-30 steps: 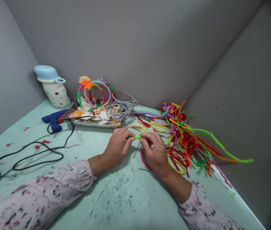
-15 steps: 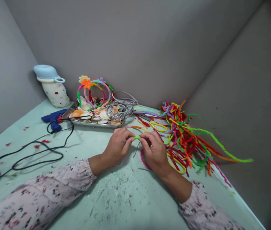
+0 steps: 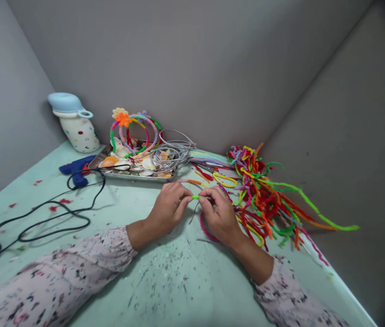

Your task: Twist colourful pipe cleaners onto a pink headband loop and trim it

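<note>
A short bright green pipe cleaner [image 3: 195, 197] is pinched between my two hands, with only a small stretch of it showing. My left hand [image 3: 170, 206] grips its left end between thumb and fingertips. On the other end, my right hand [image 3: 220, 215] closes in the same kind of pinch. A grey wire end [image 3: 193, 215] hangs below the green piece. Behind my fingers lies an orange-wrapped piece [image 3: 194, 181]. Part of a magenta pipe cleaner loop [image 3: 207, 229] shows beside my right hand, which hides the rest of it.
Several tangled pipe cleaners [image 3: 264, 195] lie at the right by yellow-handled scissors [image 3: 224, 179]. A metal tray [image 3: 134, 177] holds shells, coiled wire [image 3: 174, 154] and fuzzy hoops [image 3: 120, 131]. Further left are a blue glue gun [image 3: 76, 169], its black cord [image 3: 73, 211] and a bottle [image 3: 78, 129].
Both hands keep their pinch on the green pipe cleaner. They have shifted only very slightly; everything else stays in place.
</note>
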Demonstrator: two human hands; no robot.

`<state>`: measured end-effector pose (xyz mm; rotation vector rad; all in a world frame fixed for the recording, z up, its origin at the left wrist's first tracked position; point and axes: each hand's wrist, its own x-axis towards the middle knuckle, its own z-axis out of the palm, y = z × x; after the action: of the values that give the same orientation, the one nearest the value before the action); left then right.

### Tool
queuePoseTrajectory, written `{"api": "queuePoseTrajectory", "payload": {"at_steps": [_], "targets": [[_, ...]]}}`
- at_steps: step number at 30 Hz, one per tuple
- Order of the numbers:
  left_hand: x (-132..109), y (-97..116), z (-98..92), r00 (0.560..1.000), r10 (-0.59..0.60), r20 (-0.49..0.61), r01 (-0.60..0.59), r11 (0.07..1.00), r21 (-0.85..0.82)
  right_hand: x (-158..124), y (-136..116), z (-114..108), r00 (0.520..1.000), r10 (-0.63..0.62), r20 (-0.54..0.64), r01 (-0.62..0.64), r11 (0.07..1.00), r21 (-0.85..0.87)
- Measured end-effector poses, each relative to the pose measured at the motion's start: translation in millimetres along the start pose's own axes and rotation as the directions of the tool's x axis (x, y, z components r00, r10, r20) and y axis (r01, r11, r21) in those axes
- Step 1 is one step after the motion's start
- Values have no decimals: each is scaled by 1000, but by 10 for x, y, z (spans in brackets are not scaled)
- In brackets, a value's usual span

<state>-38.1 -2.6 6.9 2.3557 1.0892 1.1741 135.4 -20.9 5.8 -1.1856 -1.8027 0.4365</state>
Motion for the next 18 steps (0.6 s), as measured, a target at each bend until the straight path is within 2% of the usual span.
{"api": "queuePoseTrajectory", "payload": {"at_steps": [11,18], "targets": [[0,12,-6,1000,9,-4,-9,1000,24,13,-2,6,997,74,4,-74,997,18],[3,-2,0,1000,25,-4,-25,999,32,15,9,-3,969,232,84,-241,963,123]]}}
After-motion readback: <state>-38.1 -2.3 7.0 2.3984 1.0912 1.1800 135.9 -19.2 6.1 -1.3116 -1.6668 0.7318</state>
